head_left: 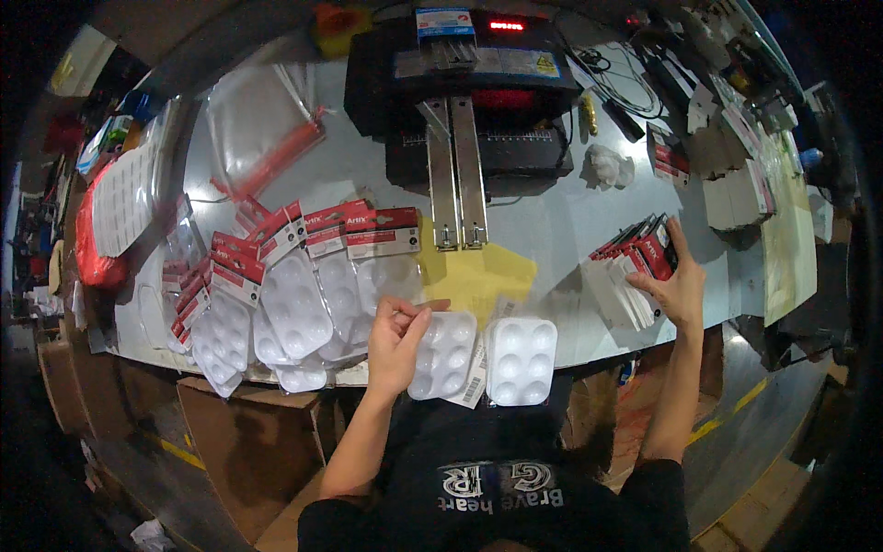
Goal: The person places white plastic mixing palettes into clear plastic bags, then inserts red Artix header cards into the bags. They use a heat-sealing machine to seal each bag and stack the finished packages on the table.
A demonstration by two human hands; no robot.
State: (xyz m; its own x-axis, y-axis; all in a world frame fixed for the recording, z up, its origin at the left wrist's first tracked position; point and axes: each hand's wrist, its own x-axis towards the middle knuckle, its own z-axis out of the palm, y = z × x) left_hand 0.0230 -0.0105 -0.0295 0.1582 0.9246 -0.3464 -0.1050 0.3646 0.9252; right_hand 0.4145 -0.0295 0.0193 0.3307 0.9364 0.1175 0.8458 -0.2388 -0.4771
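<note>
Your left hand (397, 339) sits at the table's near edge with thumb and fingertips pinched on the top edge of a clear bag around a white six-well palette (444, 354). The palette lies directly at 3 o'clock from that hand, touching it, its long axis running roughly 12 to 6, tilted a little toward 1. A second white palette (521, 360), bare and unbagged as far as you can tell, lies just beside it, again at 3 o'clock.

Your right hand (678, 281) is well apart, out at 2 o'clock from the palettes. Its fingers are spread flat on a fanned stack of red-and-white header cards (635, 262), pressing rather than gripping.

So the left hand is the nearer one to both palettes. At 10 o'clock from it lies a row of bagged palettes with red headers (303, 294); at 12 o'clock, a yellow sheet (478, 271) under the black sealing machine (464, 83).
</note>
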